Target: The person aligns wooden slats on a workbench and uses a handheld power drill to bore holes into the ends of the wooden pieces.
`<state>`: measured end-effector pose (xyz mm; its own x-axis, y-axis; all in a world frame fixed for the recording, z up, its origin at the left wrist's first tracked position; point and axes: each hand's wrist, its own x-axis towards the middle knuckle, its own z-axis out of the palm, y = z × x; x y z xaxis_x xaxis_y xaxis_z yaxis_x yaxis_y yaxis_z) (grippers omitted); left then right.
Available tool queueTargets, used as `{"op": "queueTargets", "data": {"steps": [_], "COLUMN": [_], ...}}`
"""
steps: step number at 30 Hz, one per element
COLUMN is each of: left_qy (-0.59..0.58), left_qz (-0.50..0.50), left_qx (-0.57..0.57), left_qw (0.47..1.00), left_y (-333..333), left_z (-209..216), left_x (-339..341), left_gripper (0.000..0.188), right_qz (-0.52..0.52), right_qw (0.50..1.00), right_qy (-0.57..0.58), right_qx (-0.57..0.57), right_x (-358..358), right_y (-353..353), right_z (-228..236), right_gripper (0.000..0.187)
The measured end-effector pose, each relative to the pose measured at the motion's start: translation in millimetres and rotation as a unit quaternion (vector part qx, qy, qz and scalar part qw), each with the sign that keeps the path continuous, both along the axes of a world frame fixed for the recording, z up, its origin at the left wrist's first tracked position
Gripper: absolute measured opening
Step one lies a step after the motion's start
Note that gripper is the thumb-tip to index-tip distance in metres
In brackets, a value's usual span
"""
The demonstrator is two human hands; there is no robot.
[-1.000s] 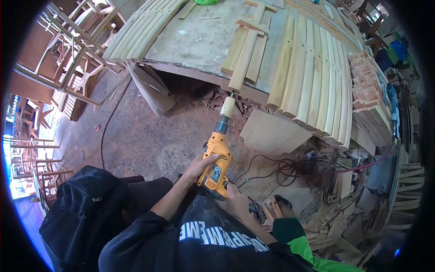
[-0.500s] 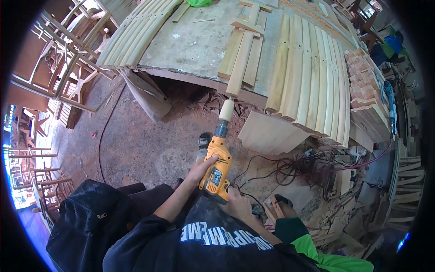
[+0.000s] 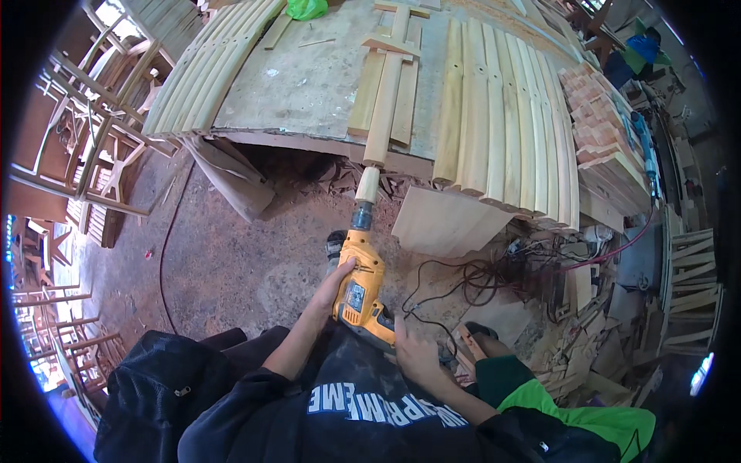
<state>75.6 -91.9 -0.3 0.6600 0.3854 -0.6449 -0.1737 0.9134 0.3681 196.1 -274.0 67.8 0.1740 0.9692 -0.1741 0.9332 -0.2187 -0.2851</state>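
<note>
A yellow and black power drill (image 3: pixel 361 282) points away from me, held low against my body. My left hand (image 3: pixel 330 287) is closed round the side of its body, thumb on top. At its handle, my right hand (image 3: pixel 417 353) grips from the right, the index finger straightened along the edge; the other fingers are mostly hidden. A pale tapered sleeve (image 3: pixel 367 185) sits in front of the dark chuck (image 3: pixel 361 216). Its tip meets the near end of a wooden piece (image 3: pixel 382 116), which lies on boards under a wooden crosspiece (image 3: pixel 391 48). No bit shows between them.
Shaped wooden slats lie in rows on the workbench (image 3: pixel 309 85), at right (image 3: pixel 502 116) and left (image 3: pixel 216 65). Stacked blocks (image 3: pixel 598 116) stand farther right. A hanging board (image 3: pixel 448 220), tangled cables (image 3: pixel 482 282) and wood scraps are below. Chair frames (image 3: pixel 93 147) crowd the left.
The drill has advanced toward the wooden piece: the bit visible before between sleeve and wood is now hidden. My right index finger has straightened. The whole view has shifted slightly.
</note>
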Motion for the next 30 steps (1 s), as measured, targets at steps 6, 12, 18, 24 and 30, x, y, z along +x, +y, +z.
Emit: {"op": "queueTargets", "data": {"steps": [6,12,18,24,30], "left_qy": [0.037,0.038,0.077,0.079,0.084], "left_qz": [-0.02,-0.006,-0.01,-0.019,-0.022], "left_qx": [0.053,0.053,0.065,0.078,0.081], "left_qw": [0.998,0.998,0.995,0.994,0.993], "left_y": [-1,-1,-2,1,1], "left_z": [7,9,19,25,24], "left_x": [0,2,2,6,8], "left_gripper": [0.043,0.043,0.044,0.046,0.046], "right_qz": [0.011,0.023,0.059,0.053,0.057], "right_qw": [0.995,0.993,0.992,0.993,0.992], "right_qy": [0.091,0.114,0.105,0.102,0.1], "right_qx": [0.037,0.007,0.044,0.034,0.043], "right_x": [2,10,15,19,23], "right_y": [1,1,-6,-13,-7], "right_z": [-8,-8,-33,-45,-38], "right_gripper": [0.066,0.067,0.059,0.056,0.058]}}
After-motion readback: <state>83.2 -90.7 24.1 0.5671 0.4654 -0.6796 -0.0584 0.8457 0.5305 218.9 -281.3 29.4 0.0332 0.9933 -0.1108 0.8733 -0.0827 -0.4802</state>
